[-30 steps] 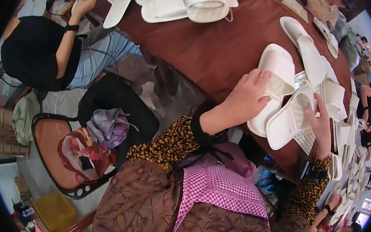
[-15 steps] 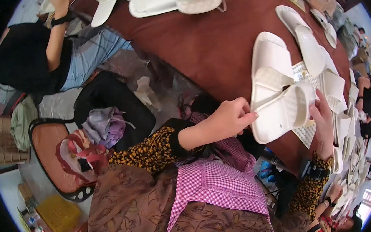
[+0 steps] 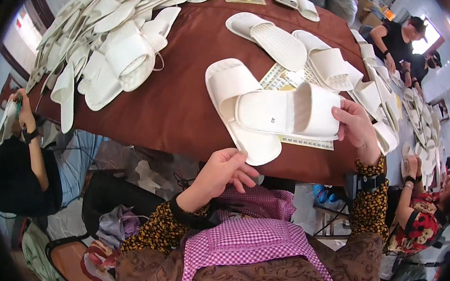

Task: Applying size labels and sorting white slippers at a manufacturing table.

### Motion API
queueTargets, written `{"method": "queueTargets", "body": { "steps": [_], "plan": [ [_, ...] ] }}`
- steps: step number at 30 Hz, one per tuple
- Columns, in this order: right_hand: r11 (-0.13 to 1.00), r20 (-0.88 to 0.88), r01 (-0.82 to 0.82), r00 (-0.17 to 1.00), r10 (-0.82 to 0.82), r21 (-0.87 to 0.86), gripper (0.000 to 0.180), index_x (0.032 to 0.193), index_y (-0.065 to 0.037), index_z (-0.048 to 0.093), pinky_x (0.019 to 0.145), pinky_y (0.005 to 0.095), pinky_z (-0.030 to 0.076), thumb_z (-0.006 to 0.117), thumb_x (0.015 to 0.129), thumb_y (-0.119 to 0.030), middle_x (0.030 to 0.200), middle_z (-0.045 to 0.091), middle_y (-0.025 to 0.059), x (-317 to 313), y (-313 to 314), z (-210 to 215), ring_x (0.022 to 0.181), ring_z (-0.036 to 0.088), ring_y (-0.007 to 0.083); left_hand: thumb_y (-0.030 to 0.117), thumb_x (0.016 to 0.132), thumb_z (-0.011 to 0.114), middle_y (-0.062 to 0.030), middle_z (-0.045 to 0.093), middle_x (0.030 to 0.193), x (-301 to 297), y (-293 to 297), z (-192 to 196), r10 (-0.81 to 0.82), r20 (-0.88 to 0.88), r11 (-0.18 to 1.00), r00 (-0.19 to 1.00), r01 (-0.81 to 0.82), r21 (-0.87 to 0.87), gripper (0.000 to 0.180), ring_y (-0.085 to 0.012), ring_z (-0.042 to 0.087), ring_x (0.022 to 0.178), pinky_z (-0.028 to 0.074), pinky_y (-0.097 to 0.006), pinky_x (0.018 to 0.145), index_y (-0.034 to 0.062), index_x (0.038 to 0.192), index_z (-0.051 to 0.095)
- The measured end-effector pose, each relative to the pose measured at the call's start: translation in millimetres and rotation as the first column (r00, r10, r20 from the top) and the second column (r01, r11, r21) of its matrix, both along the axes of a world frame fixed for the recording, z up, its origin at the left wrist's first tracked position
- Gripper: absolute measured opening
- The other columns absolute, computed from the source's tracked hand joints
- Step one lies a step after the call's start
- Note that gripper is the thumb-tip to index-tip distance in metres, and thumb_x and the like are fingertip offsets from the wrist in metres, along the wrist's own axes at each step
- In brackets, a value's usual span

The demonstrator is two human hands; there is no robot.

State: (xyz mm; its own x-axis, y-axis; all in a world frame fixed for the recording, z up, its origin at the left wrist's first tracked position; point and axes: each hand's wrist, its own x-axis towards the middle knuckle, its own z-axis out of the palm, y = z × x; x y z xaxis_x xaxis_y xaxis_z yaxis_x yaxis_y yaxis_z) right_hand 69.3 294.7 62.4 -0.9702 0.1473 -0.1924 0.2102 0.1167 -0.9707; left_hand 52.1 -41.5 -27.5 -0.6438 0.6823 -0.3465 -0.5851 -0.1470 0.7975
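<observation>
The upper slipper, smooth, white and round-ended, hides the middle of the lower slipper over the brown bench. Right hand pinches the upper one's toe; left hand meets the lower heel, whether pinching I cannot tell.

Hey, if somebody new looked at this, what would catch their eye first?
Probably the two white slippers crossed at the centre: the upper slipper is held at its right end by the right hand, over the lower slipper, with the left hand at its near edge. Next, the big heap of white slippers on the upper left of the red-brown table, then the pink-checked apron at the bottom.
</observation>
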Motion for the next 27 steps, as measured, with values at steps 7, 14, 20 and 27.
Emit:
{"method": "queueTargets", "body": {
  "steps": [7, 14, 20, 27],
  "plan": [
    [0.971, 0.096, 0.061, 0.995, -0.039, -0.23, 0.025, 0.105, 0.008, 0.057, 0.047, 0.022, 0.055, 0.059, 0.089, -0.012, 0.084, 0.064, 0.0103, 14.2, -11.4, -8.0, 0.057, 0.063, 0.0147, 0.019, 0.094, 0.053, -0.0185, 0.066, 0.084, -11.2, 21.6, 1.8, 0.069, -0.046, 0.998, 0.997, -0.069, 0.007, 0.027, -0.0206, 0.067, 0.062, 0.05, -0.025, 0.043, -0.0055, 0.105, 0.055],
    [0.842, 0.151, 0.171, 0.983, -0.108, -0.512, 0.021, 0.099, 0.007, 0.052, 0.061, 0.0321, 0.059, 0.059, 0.091, -0.011, 0.086, 0.061, 0.0129, 31.5, -52.6, -12.6, 0.062, 0.066, 0.022, 0.011, 0.093, 0.053, -0.0158, 0.067, 0.083, -0.1, 32.8, 16.2, 0.036, -0.341, 0.995, 0.939, -0.066, -0.078, 0.021, -0.0157, 0.064, 0.062, 0.048, -0.023, 0.046, -0.0065, 0.103, 0.056],
    [0.671, 0.04, 0.127, 0.989, -0.144, -0.731, 0.021, 0.102, 0.005, 0.052, 0.067, 0.0303, 0.058, 0.059, 0.092, -0.012, 0.09, 0.061, 0.0123, 38.0, -93.4, -8.6, 0.07, 0.067, 0.023, 0.009, 0.094, 0.052, -0.0119, 0.066, 0.08, 7.0, 52.1, 29.4, -0.095, -0.51, 0.987, 0.855, 0.015, -0.159, 0.017, -0.0133, 0.063, 0.062, 0.046, -0.022, 0.048, -0.005, 0.103, 0.058],
    [0.576, -0.135, 0.035, 0.959, -0.25, -0.816, 0.018, 0.102, 0.005, 0.054, 0.066, 0.0301, 0.057, 0.056, 0.093, -0.009, 0.094, 0.063, 0.0129, 32.9, -97.1, -8.5, 0.068, 0.066, 0.0209, 0.01, 0.095, 0.053, -0.0073, 0.065, 0.08, 6.9, 68.4, 20.7, 0.028, -0.516, 0.994, 0.856, -0.077, -0.074, 0.015, -0.0089, 0.06, 0.063, 0.047, -0.021, 0.052, -0.0005, 0.104, 0.058]
  ]
}}
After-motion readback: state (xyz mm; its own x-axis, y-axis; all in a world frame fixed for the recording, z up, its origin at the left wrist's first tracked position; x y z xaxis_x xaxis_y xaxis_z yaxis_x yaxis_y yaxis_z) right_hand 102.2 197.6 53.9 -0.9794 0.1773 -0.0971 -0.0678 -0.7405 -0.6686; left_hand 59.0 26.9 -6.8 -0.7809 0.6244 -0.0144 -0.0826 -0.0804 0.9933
